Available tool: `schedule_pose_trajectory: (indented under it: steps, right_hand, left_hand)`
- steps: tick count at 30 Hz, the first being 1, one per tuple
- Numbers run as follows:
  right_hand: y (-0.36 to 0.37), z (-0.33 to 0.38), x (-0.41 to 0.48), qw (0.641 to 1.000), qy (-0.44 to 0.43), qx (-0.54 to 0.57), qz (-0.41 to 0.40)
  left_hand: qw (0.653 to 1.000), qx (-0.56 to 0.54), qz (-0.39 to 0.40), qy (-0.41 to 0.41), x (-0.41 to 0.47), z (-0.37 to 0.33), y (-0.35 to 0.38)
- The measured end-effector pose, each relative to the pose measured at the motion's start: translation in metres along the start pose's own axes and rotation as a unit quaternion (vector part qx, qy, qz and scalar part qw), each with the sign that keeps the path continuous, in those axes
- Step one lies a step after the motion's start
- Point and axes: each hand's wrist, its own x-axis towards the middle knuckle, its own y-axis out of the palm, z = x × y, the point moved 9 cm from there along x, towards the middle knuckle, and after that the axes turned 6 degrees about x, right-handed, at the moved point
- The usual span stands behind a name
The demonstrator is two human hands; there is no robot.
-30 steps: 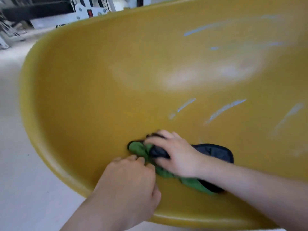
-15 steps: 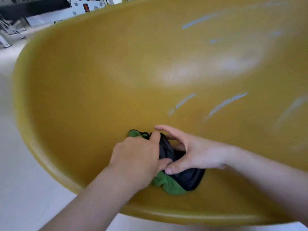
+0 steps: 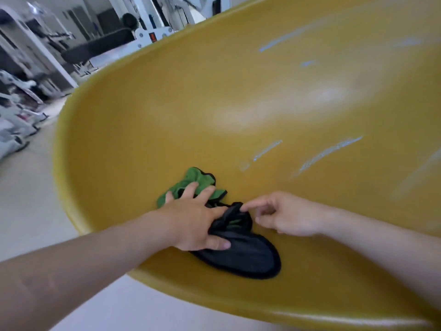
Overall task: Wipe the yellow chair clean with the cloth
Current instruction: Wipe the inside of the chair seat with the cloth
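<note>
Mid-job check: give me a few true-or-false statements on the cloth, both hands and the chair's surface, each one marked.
1. The cloth lies on the seat of the yellow chair. True.
2. The left hand rests on the cloth with its fingers spread. True.
3. The right hand holds the cloth up, clear of the chair. False: the cloth lies on the seat, and the right hand only touches its bunched fold with the index fingertip.
4. The seat shows no marks. False: pale streaks show on it, up and to the right of the cloth.
5. The cloth is red all over. False: it is green and black.
</note>
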Motion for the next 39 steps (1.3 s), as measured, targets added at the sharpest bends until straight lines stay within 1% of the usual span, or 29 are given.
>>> schedule_pose_trajectory:
  steps: [2, 4, 6, 7, 8, 9, 10, 11, 13, 14, 16, 17, 19, 21, 22, 23, 24, 25, 26, 27, 28, 29, 30, 31, 33, 35, 36, 38, 39]
  right_hand:
    - [0.005, -0.002, 0.000, 0.988, -0.010, -0.149, -0.035]
    - [0.022, 0.007, -0.002, 0.958, -0.023, -0.283, -0.029]
    - [0.031, 0.016, -0.003, 0.917, -0.042, -0.395, -0.039]
    - [0.036, 0.019, -0.005, 0.900, -0.048, -0.432, -0.041]
    - [0.037, 0.022, -0.005, 0.894, -0.059, -0.441, -0.056]
    - [0.035, 0.023, -0.005, 0.898, -0.063, -0.431, -0.069]
    - [0.034, 0.026, -0.004, 0.902, -0.068, -0.418, -0.082]
    - [0.032, 0.029, -0.002, 0.905, -0.077, -0.406, -0.101]
    - [0.021, 0.037, 0.007, 0.912, -0.093, -0.365, -0.165]
    - [0.015, 0.035, 0.010, 0.916, -0.084, -0.341, -0.194]
    - [0.017, 0.025, 0.017, 0.928, -0.064, -0.301, -0.212]
    - [0.023, 0.019, 0.020, 0.934, -0.059, -0.291, -0.200]
    - [0.032, 0.012, 0.022, 0.947, -0.044, -0.265, -0.176]
    - [0.030, 0.010, 0.024, 0.956, -0.028, -0.240, -0.168]
    - [0.030, 0.010, 0.028, 0.956, -0.016, -0.246, -0.162]
    - [0.030, 0.015, 0.035, 0.949, -0.013, -0.270, -0.164]
    - [0.027, 0.025, 0.043, 0.933, -0.033, -0.302, -0.190]
    - [0.022, 0.037, 0.049, 0.916, -0.058, -0.322, -0.231]
    - [0.017, 0.041, 0.053, 0.908, -0.063, -0.320, -0.263]
    - [0.010, 0.042, 0.053, 0.902, -0.067, -0.306, -0.297]
    - [0.009, 0.042, 0.053, 0.900, -0.069, -0.295, -0.313]
    - [0.012, 0.039, 0.054, 0.902, -0.064, -0.292, -0.312]
    - [0.014, 0.035, 0.053, 0.905, -0.057, -0.290, -0.306]
    - [0.015, 0.031, 0.051, 0.904, -0.058, -0.289, -0.310]
    - [0.013, 0.026, 0.054, 0.902, -0.055, -0.277, -0.327]
    - [0.010, 0.028, 0.059, 0.893, -0.059, -0.285, -0.343]
    - [0.009, 0.028, 0.061, 0.893, -0.061, -0.285, -0.344]
    - [0.009, 0.027, 0.063, 0.896, -0.057, -0.279, -0.340]
    - [0.009, 0.025, 0.064, 0.898, -0.051, -0.276, -0.338]
  left_hand:
    - [0.998, 0.039, -0.053, -0.015, 0.002, -0.001, -0.004]
    - [0.993, 0.058, -0.099, -0.031, 0.013, 0.016, -0.017]
    - [0.983, 0.088, -0.130, -0.092, 0.041, 0.060, -0.044]
    - [0.975, 0.092, -0.147, -0.141, 0.051, 0.087, -0.060]
    - [0.963, 0.089, -0.165, -0.192, 0.061, 0.113, -0.075]
    - [0.954, 0.084, -0.176, -0.226, 0.070, 0.128, -0.086]
    - [0.954, 0.074, -0.180, -0.226, 0.079, 0.125, -0.089]
    - [0.964, 0.063, -0.174, -0.193, 0.088, 0.108, -0.084]
    - [0.986, 0.047, -0.142, -0.074, 0.083, 0.055, -0.059]
    - [0.989, 0.056, -0.134, -0.022, 0.075, 0.034, -0.047]
    - [0.978, 0.125, -0.162, 0.033, 0.068, 0.039, -0.050]
    - [0.968, 0.176, -0.179, 0.027, 0.072, 0.062, -0.062]
    - [0.948, 0.234, -0.207, -0.057, 0.084, 0.128, -0.101]
    - [0.929, 0.212, -0.266, -0.145, 0.095, 0.176, -0.137]
    - [0.926, 0.179, -0.293, -0.157, 0.103, 0.179, -0.143]
    - [0.930, 0.148, -0.304, -0.145, 0.110, 0.168, -0.139]
    - [0.940, 0.131, -0.299, -0.096, 0.118, 0.143, -0.128]
    - [0.949, 0.131, -0.285, -0.023, 0.123, 0.110, -0.109]
    - [0.951, 0.146, -0.266, 0.051, 0.124, 0.077, -0.089]
    - [0.948, 0.174, -0.246, 0.104, 0.121, 0.058, -0.077]
    - [0.938, 0.212, -0.240, 0.133, 0.122, 0.059, -0.079]
    - [0.922, 0.262, -0.250, 0.133, 0.124, 0.076, -0.094]
    - [0.903, 0.309, -0.281, 0.101, 0.128, 0.101, -0.119]
    - [0.885, 0.332, -0.322, 0.053, 0.128, 0.131, -0.149]
    - [0.855, 0.329, -0.401, -0.026, 0.127, 0.178, -0.206]
    - [0.831, 0.284, -0.474, -0.060, 0.132, 0.191, -0.245]
    - [0.825, 0.237, -0.507, -0.078, 0.133, 0.190, -0.256]
    - [0.822, 0.132, -0.547, -0.090, 0.133, 0.180, -0.260]
    - [0.832, 0.114, -0.540, -0.063, 0.138, 0.168, -0.249]
